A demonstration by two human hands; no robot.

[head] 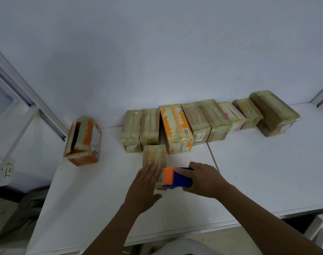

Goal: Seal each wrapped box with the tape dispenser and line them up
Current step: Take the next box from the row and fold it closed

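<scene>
The wrapped box [154,156] I was sealing lay on the white table [258,172] just in front of the row, its long side running away from me. My left hand [145,184] lay flat on its near end, fingers straight and together, thumb out to the side. My right hand [204,179] was wrapped round the blue tape dispenser [178,178], fingers curled over its body. The dispenser's orange end sat against the box's right edge, just beside my left fingertips. Behind, a row of wrapped boxes [203,122] stood side by side along the wall [157,52], most of them touching their neighbours. An orange-and-white box [176,127] stood third from the left and stuck out a little toward me. The largest brown box [274,113] sat at the right end, turned at an angle. Well apart on the left stood an orange carton [83,142], taped over, with a dark gap showing along one side
</scene>
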